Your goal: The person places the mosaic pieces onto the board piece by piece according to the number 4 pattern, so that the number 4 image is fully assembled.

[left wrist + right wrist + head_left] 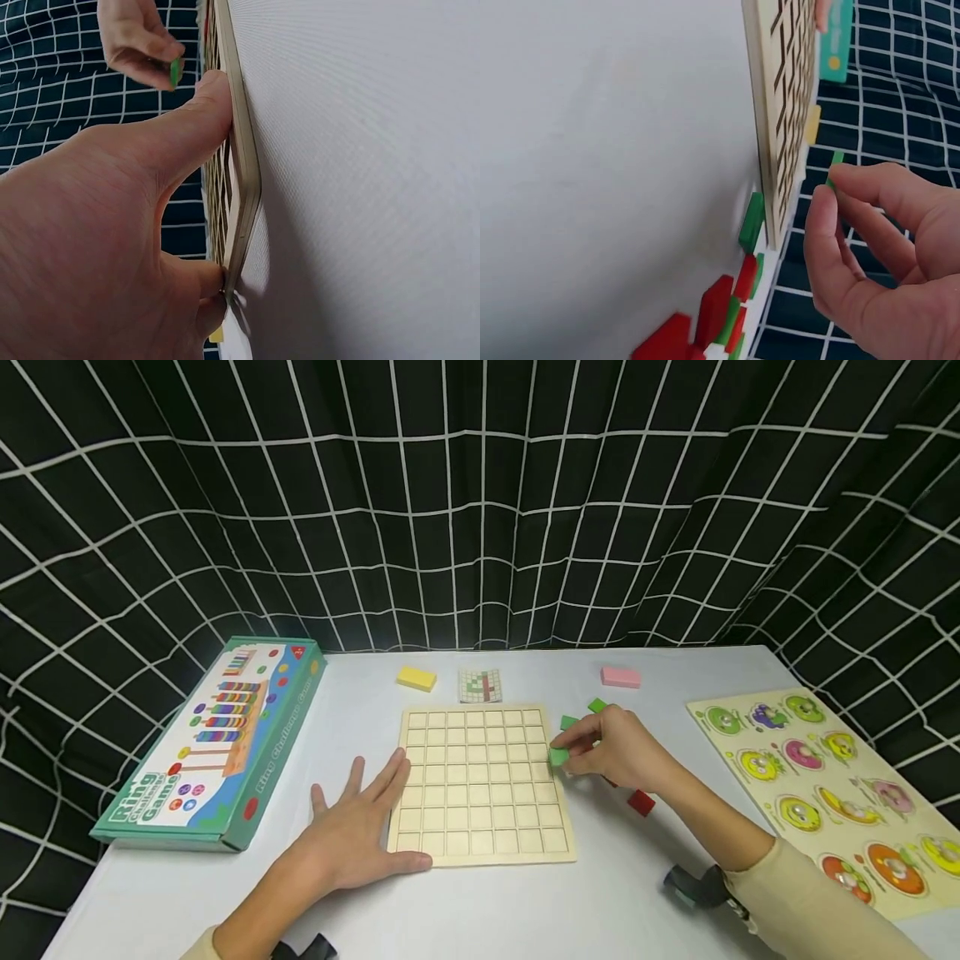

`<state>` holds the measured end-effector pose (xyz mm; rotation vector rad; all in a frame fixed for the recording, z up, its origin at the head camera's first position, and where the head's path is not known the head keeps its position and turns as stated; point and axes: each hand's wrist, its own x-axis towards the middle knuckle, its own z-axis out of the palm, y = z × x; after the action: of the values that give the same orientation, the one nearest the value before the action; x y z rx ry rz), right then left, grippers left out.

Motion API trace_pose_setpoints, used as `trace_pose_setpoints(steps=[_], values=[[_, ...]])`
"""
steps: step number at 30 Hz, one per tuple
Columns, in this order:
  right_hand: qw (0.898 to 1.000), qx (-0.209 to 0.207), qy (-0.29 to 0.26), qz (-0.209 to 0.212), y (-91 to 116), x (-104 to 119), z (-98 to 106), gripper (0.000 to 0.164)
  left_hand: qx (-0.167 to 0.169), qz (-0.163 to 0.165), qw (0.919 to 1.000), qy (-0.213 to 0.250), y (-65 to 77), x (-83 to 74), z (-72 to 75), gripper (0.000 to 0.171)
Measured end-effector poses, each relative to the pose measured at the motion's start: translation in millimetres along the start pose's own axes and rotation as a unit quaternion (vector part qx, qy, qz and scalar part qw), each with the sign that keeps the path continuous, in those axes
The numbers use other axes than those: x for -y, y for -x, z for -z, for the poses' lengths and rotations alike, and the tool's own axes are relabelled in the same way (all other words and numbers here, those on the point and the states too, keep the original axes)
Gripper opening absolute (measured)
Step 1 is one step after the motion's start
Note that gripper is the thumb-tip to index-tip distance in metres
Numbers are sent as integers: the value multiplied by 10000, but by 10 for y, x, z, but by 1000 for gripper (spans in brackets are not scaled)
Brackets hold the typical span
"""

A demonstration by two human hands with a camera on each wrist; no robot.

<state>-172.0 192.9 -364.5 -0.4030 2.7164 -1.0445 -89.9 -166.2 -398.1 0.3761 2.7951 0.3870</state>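
A pale wooden grid board point(480, 793) lies flat on the white table, its square cells bare. Spread fingers of my left hand point(352, 839) rest along its left edge, the thumb at the near-left corner. My right hand point(622, 750) pinches a green square tile point(558, 757) between thumb and fingertips, over the board's right edge. In the right wrist view, that same tile point(836, 158) is raised above the board and seen nearly edge-on. Beside the board lie loose green tiles point(597, 704) and red tiles point(641, 802), some of them hidden under the right hand.
Behind the board sits a small pattern card point(480, 686) with green and red squares, flanked by a yellow block point(416, 678) and a pink block point(620, 677). A green game box point(210, 735) stands at left, a fruit picture board point(757, 768) at right. Black gridded cloth point(480, 527) hangs behind.
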Motion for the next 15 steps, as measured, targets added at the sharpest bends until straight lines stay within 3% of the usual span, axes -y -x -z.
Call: trace_pose_setpoints(steps=[15], values=[[9990, -43, -329, -288, -509, 122, -63, 22, -15, 30, 9999, 122, 2, -22, -1, 127]])
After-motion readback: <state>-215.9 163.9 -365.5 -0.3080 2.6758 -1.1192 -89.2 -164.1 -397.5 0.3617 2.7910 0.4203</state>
